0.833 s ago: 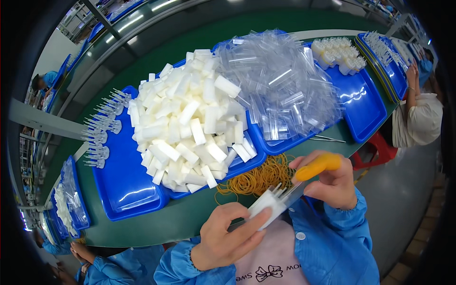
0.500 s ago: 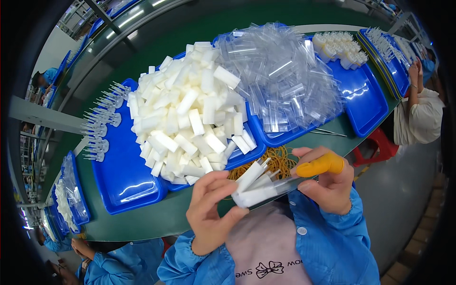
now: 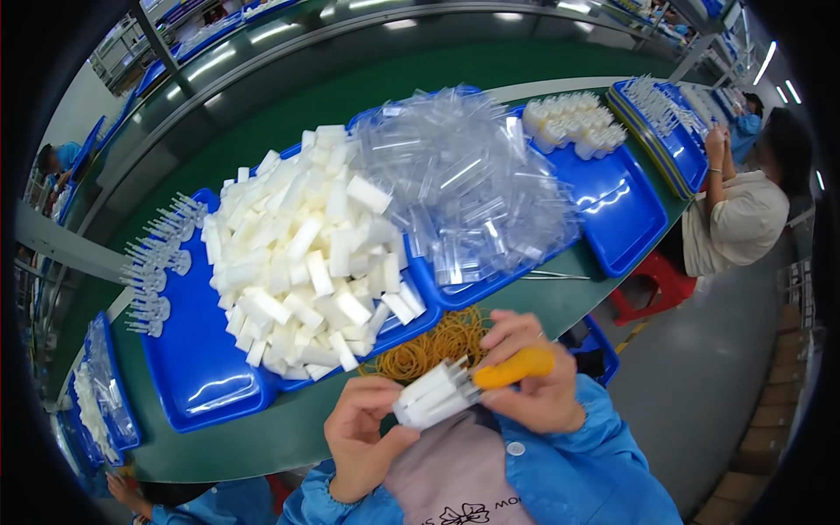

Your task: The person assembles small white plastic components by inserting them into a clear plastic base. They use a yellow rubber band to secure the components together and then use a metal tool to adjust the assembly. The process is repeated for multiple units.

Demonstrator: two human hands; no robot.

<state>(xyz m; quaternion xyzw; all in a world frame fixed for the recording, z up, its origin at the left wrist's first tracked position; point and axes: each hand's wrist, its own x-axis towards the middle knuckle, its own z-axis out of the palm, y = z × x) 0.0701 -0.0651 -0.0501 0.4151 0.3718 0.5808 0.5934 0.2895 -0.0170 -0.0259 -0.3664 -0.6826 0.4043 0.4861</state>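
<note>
In front of my chest, both hands hold a bundle of white block-like pieces [image 3: 430, 398] with thin pale prongs at its right end. My left hand [image 3: 360, 433] pinches the bundle's left end between thumb and fingers. At the pronged end, my right hand [image 3: 547, 398] is closed, an orange-yellow finger cot [image 3: 516, 367] covering one finger. Some clear plastic seems to lie around the bundle, but blur hides how it sits. Just beyond the hands is a heap of yellow-brown rubber bands [image 3: 429, 347] on the green table [image 3: 262, 459].
White foam-like blocks [image 3: 293, 262] heap over a blue tray [image 3: 206, 389]. Beside them stands a pile of clear plastic sleeves [image 3: 477, 188]. Pronged clear parts [image 3: 157, 262] line the left tray; banded white bundles [image 3: 573, 122] stand at right. Tweezers [image 3: 556, 276] lie nearby. A person [image 3: 739, 214] sits at right.
The white pieces, earlier fanned apart, are now gathered into a compact bundle. My right hand has come in closer to my left. The whole view has shifted, with the trays now further left and lower.
</note>
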